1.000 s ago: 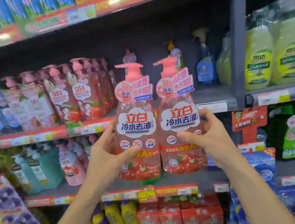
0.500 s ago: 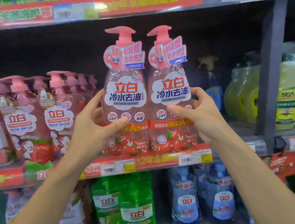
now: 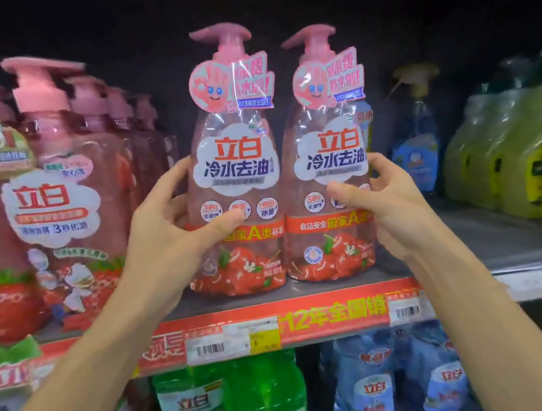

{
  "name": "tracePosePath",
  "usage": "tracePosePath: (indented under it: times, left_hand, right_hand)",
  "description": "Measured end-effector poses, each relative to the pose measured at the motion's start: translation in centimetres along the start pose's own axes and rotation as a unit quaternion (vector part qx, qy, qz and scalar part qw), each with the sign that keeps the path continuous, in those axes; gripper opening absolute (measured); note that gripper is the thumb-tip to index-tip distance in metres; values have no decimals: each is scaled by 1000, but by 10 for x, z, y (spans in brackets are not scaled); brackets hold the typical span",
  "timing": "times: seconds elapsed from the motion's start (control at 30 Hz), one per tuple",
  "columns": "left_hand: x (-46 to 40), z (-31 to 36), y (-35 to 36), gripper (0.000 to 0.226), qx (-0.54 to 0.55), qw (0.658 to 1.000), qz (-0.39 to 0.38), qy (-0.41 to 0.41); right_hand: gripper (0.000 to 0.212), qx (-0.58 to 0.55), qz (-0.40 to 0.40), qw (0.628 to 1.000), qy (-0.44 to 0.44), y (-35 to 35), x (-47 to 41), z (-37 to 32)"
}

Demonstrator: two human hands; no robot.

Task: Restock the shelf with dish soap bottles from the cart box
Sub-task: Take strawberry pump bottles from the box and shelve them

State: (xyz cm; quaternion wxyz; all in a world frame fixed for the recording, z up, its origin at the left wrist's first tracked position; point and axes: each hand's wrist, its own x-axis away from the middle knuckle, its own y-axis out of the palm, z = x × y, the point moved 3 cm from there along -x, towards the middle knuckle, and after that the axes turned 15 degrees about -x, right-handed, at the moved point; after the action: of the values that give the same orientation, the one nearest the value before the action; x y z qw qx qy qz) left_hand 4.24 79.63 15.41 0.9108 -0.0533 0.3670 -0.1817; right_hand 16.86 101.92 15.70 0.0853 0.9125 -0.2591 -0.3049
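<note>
Two pink pump bottles of dish soap with strawberry labels stand side by side at the front of the grey shelf (image 3: 490, 244). My left hand (image 3: 177, 229) grips the left bottle (image 3: 234, 162) around its middle. My right hand (image 3: 377, 203) grips the right bottle (image 3: 327, 151) the same way. Both bottles are upright, and their bases look to rest on the shelf board just behind the red price strip (image 3: 336, 312). The cart box is out of view.
A row of similar pink soap bottles (image 3: 59, 195) fills the shelf to the left. A blue spray bottle (image 3: 417, 141) and wrapped green bottles (image 3: 506, 151) stand to the right, with bare shelf between. Green bottles (image 3: 264, 398) and blue bottles (image 3: 378, 385) sit on the shelf below.
Both hands carried the two bottles up from the level of the lower shelf and forward onto this shelf. The view has come much closer to the shelf.
</note>
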Motion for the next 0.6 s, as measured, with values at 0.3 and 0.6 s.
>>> tracePosePath:
  times: [0.3,0.6]
  left_hand:
    - [11,-15,0,75,-27,1000,-15,-2]
    - [31,26,3,115,-339,940,-15,-26]
  right_hand:
    - [72,32,-29,999,19,-10,7,-2]
    - [63,158,-50,986,33,-6,11,-21]
